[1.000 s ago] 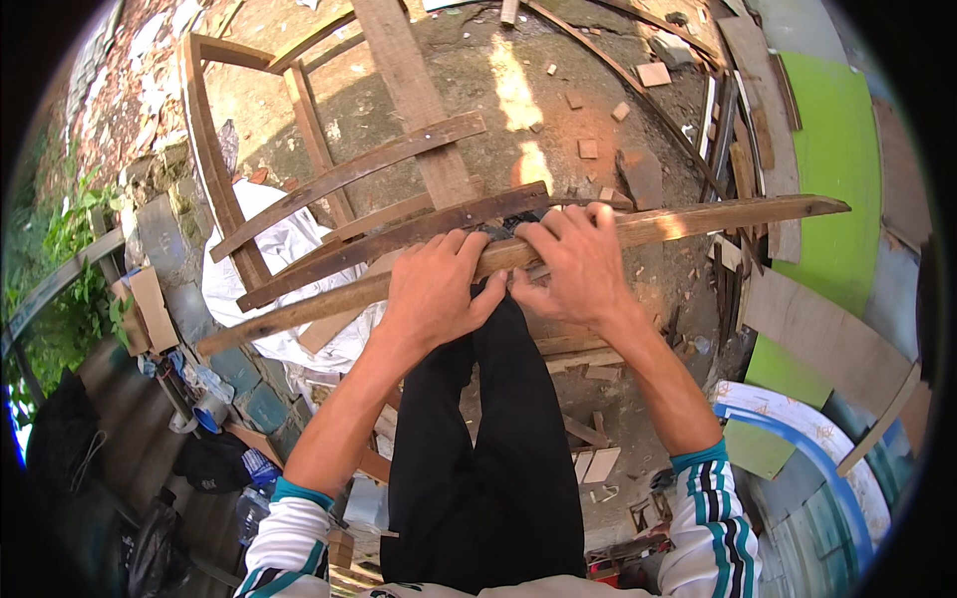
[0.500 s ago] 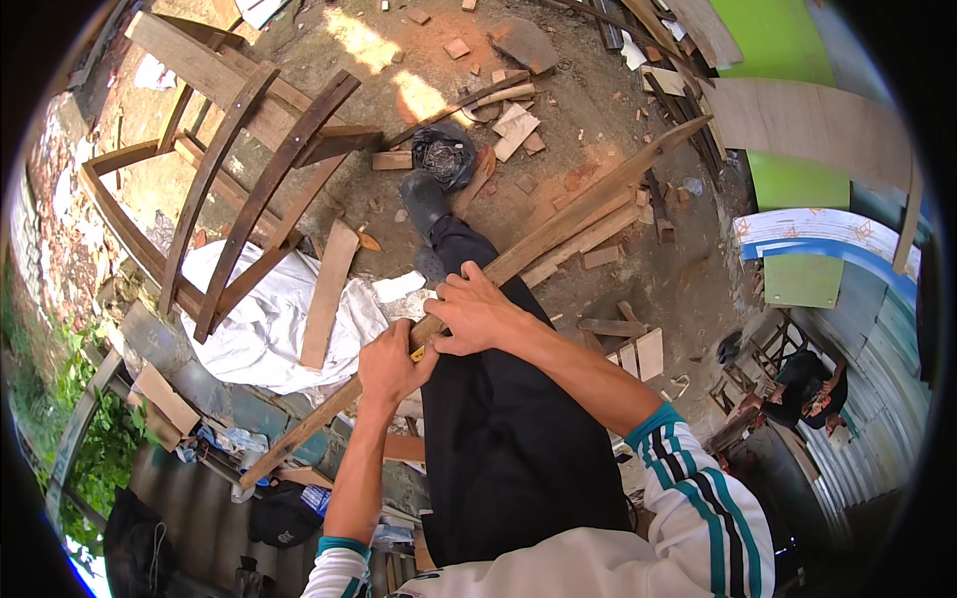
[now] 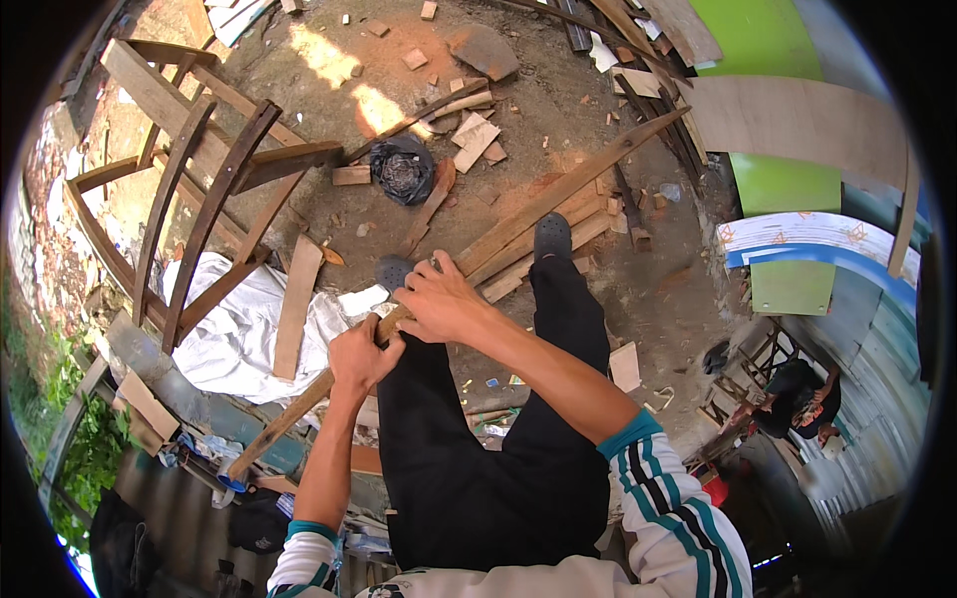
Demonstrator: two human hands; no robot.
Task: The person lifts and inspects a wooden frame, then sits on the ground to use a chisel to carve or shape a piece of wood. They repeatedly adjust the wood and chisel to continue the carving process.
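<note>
A long brown wooden plank (image 3: 558, 204) runs slantwise across my lap, from the lower left to the upper right. My left hand (image 3: 361, 354) is closed round its nearer part, knuckles up. Just beyond, my right hand (image 3: 439, 302) grips the same plank with bent fingers over its top; the fingertips are partly hidden. My legs in black trousers (image 3: 429, 409) are apart beneath it, with dark clogs on the feet. Left of the plank, a flat light board (image 3: 299, 307) lies on a crumpled white sheet (image 3: 209, 349).
A curved wooden frame (image 3: 214, 204) stands at the left. Ahead are a black plastic bag (image 3: 402, 169), wood offcuts (image 3: 475, 140) and a grey slab (image 3: 484, 52). Curved and green panels (image 3: 797, 120) fill the right side. Another person (image 3: 797, 394) sits farther right.
One of my legs, stretched forward before, has moved; now both feet stand apart on either side of the plank. The view has shifted. A small yellow thing beside my left hand no longer shows.
</note>
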